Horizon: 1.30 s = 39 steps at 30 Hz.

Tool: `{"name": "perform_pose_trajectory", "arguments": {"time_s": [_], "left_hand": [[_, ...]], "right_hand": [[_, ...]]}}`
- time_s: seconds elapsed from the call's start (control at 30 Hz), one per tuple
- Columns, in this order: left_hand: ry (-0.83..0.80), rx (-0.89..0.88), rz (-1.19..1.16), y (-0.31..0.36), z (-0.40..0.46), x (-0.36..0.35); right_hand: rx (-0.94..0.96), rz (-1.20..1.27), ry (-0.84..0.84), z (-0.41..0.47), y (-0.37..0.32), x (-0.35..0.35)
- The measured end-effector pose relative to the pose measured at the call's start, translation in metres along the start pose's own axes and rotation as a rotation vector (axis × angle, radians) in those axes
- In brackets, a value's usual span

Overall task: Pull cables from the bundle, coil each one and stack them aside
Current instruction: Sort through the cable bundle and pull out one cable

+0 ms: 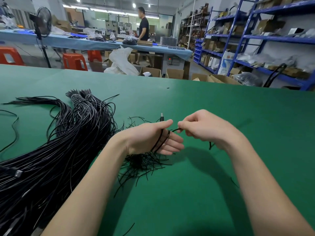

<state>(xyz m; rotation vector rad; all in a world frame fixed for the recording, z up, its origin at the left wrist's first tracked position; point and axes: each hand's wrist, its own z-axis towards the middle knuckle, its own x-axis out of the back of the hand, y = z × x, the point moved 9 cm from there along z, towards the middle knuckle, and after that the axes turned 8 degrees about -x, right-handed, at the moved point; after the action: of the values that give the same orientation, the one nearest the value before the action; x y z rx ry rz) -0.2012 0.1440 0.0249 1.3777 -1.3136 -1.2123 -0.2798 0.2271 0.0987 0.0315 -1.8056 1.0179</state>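
Observation:
A big bundle of black cables (56, 147) sprawls over the left of the green table (221, 116). My left hand (150, 138) sits at the centre with a black cable (162, 139) looped a couple of turns around its fingers, the thumb pressing it down. The cable's USB plug (162, 116) sticks up behind the thumb. My right hand (202, 128), just to the right, pinches the same cable's free run, and its tail hangs under the palm. Short black ties (144, 165) lie scattered below my left hand.
Beyond the table's far edge are cardboard boxes (173, 73), a white bag (122, 62), red stools and a standing fan (43, 23). A person (144, 31) stands at a long blue workbench. Blue shelving (265, 38) fills the right side.

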Motion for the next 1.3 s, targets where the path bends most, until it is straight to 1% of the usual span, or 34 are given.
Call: {"name": "perform_pose_trajectory", "arguments": {"time_s": [0.03, 0.07, 0.1, 0.13, 0.17, 0.23, 0.27, 0.33, 0.4, 0.47, 0.53, 0.6, 0.7, 0.77, 0.83, 0.9, 0.93, 0.97, 1.03, 1.1, 1.17, 1.23, 1.3], "left_hand": [[0.069, -0.019, 0.038, 0.002, 0.003, 0.005], [0.124, -0.063, 0.023, 0.006, 0.005, 0.008], [0.161, -0.123, -0.049, 0.01, 0.007, 0.009], [0.176, -0.185, -0.144, 0.015, 0.008, 0.009], [0.188, -0.24, -0.227, 0.019, 0.009, 0.009], [0.229, -0.323, -0.372, 0.024, 0.011, 0.013], [0.244, -0.358, -0.441, 0.026, 0.012, 0.015], [0.245, -0.417, -0.577, 0.028, 0.012, 0.021], [0.202, -0.447, -0.705, 0.03, 0.008, 0.023], [0.095, -0.455, -0.796, 0.034, 0.004, 0.018], [-0.013, -0.44, -0.816, 0.037, -0.001, 0.009], [-0.113, -0.408, -0.747, 0.039, -0.006, -0.002], [-0.228, -0.327, -0.539, 0.035, -0.013, -0.015], [-0.292, -0.259, -0.407, 0.03, -0.016, -0.023], [-0.342, -0.19, -0.285, 0.024, -0.015, -0.031], [-0.366, -0.107, -0.172, 0.015, -0.013, -0.037], [-0.354, -0.06, -0.109, 0.009, -0.011, -0.038], [-0.319, -0.012, -0.047, 0.003, -0.009, -0.037], [-0.192, 0.056, 0.029, -0.006, -0.005, -0.027], [-0.055, 0.039, -0.011, -0.005, 0.001, -0.015], [0.05, -0.024, -0.047, 0.001, 0.004, -0.006], [0.123, -0.111, -0.023, 0.01, 0.007, 0.0], [0.185, -0.212, -0.108, 0.017, 0.009, 0.006]], "right_hand": [[0.022, -0.037, 0.061, -0.003, -0.004, 0.005], [0.045, -0.047, 0.105, -0.007, -0.008, 0.006], [0.066, -0.01, 0.117, -0.012, -0.011, 0.002], [0.078, 0.104, 0.099, -0.016, -0.011, -0.007], [0.073, 0.283, 0.049, -0.019, -0.009, -0.019], [0.018, 0.643, -0.101, -0.024, 0.001, -0.048], [-0.008, 0.747, -0.183, -0.026, 0.006, -0.063], [-0.037, 0.822, -0.349, -0.031, 0.016, -0.09], [-0.054, 0.845, -0.495, -0.034, 0.026, -0.11], [-0.071, 0.85, -0.59, -0.033, 0.033, -0.122], [-0.084, 0.817, -0.641, -0.03, 0.038, -0.126], [-0.094, 0.746, -0.654, -0.026, 0.041, -0.122], [-0.107, 0.565, -0.594, -0.017, 0.049, -0.1], [-0.074, 0.37, -0.511, -0.009, 0.049, -0.079], [-0.032, 0.199, -0.469, -0.005, 0.042, -0.063], [-0.005, 0.078, -0.46, -0.004, 0.031, -0.052], [0.008, 0.017, -0.441, -0.004, 0.026, -0.046], [0.014, -0.042, -0.403, -0.002, 0.021, -0.039], [0.005, -0.1, -0.291, 0.004, 0.015, -0.023], [0.007, -0.119, -0.142, 0.006, 0.008, -0.008], [0.017, -0.12, 0.029, 0.003, 0.003, 0.003], [0.035, -0.011, 0.131, -0.003, 0.001, 0.004], [0.043, 0.23, 0.152, -0.01, 0.002, -0.007]]}}
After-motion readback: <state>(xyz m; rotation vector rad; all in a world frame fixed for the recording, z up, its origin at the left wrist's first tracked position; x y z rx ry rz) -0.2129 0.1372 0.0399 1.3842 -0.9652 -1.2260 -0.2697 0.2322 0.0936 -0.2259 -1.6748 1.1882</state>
